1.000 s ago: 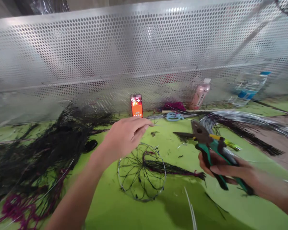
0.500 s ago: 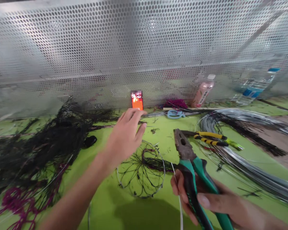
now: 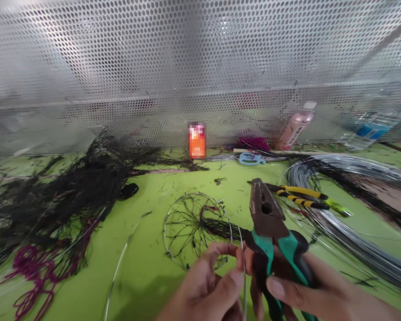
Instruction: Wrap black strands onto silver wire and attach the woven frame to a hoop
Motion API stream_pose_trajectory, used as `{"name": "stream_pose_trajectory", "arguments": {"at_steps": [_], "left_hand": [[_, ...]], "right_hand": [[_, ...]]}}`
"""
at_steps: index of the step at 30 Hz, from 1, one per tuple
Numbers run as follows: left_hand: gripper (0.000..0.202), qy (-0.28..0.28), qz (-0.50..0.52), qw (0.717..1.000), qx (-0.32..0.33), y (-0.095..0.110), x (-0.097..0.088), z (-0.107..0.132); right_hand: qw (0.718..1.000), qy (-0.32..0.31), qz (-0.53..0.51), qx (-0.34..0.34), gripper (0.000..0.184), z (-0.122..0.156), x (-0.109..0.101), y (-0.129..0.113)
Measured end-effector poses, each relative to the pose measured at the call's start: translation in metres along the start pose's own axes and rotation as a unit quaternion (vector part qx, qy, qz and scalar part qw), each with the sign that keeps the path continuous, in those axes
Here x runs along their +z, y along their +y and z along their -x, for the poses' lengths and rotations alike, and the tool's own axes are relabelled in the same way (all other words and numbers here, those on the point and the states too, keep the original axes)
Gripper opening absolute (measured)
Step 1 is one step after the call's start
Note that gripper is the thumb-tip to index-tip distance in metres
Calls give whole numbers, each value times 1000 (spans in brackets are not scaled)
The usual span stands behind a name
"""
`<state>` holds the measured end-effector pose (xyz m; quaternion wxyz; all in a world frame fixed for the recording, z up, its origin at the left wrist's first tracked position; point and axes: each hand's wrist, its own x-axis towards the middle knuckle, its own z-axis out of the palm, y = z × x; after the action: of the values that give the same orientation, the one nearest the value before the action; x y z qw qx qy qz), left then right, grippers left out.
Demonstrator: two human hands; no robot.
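My right hand (image 3: 300, 285) is closed round the green and black handles of a pair of pliers (image 3: 269, 223), whose jaws point up and away. A pale wire (image 3: 243, 263) runs upright beside the pliers. My left hand (image 3: 214, 285) pinches this wire between thumb and fingers, close to my right fingertips. Just beyond my hands lies a wire ring (image 3: 165, 227) with a web of knotted black cord (image 3: 190, 232) inside it. A thick black cord bundle leads from its middle toward my right hand, and my fingers hide the ring's near right part.
Tangled black cords (image 3: 70, 196) and purple yarn (image 3: 36, 267) lie at left, near a loose wire (image 3: 120, 258). Yellow-black pliers (image 3: 300, 196) and a big wire coil (image 3: 347, 240) sit at right. Behind are blue scissors (image 3: 250, 158), a lit phone (image 3: 197, 141), bottles (image 3: 296, 129) and a perforated panel (image 3: 153, 58).
My left hand has come back from near the phone, down and to the right, and now pinches the wire beside my right hand. The pliers stay in my right hand.
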<state>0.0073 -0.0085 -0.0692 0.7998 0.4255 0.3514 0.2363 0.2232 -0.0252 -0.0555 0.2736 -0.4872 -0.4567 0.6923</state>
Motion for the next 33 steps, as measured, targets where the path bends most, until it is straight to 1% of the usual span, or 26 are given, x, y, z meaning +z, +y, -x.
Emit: {"name": "stream_pose_trajectory", "arguments": {"at_steps": [2,4,7,10,12,14,16,17,19,21,25,27,29,31,33], "left_hand": [[65,7,20,1000,-22,-3,0,0],[66,7,10,999,-29,-3,0,-1],[69,-17,-9,1000,-10,-5,1,-5],[62,-47,27,998,16,-11,2,-8],[58,-71,33,997,14,-14,1,-9],[58,-69,24,997,4,-14,0,-8],[61,-35,31,999,-12,-10,0,-7],[61,-20,33,999,-18,-6,1,-7],[63,-19,24,999,-28,0,2,-7],[64,-22,12,999,-30,6,4,-9],[70,11,38,998,-41,9,5,-14],[65,-2,31,999,-26,11,5,-16],[61,-18,9,1000,-14,15,4,-16],[59,-20,-15,1000,-9,20,4,-14],[59,-17,-23,1000,2,27,5,-10]], "right_hand": [[1000,6,-15,-23,53,1,-3,2],[999,14,-23,-31,50,1,-5,5],[999,36,-19,-32,50,1,-4,6],[997,70,-10,-34,51,1,-2,9],[993,108,5,-38,54,0,-6,14],[990,134,24,-40,59,-2,-17,23],[993,112,25,-37,64,-6,-31,35],[996,83,16,-36,66,-8,-38,40],[999,29,-11,-34,67,-14,-48,47],[998,8,-59,-29,65,-19,-50,45],[977,-7,-211,-17,64,-25,-42,32],[971,-1,-238,-36,60,-27,-40,31],[968,30,-242,-58,48,-30,-41,36],[961,64,-266,-46,39,-34,-42,40],[950,58,-307,-27,36,-37,-42,42]]}}
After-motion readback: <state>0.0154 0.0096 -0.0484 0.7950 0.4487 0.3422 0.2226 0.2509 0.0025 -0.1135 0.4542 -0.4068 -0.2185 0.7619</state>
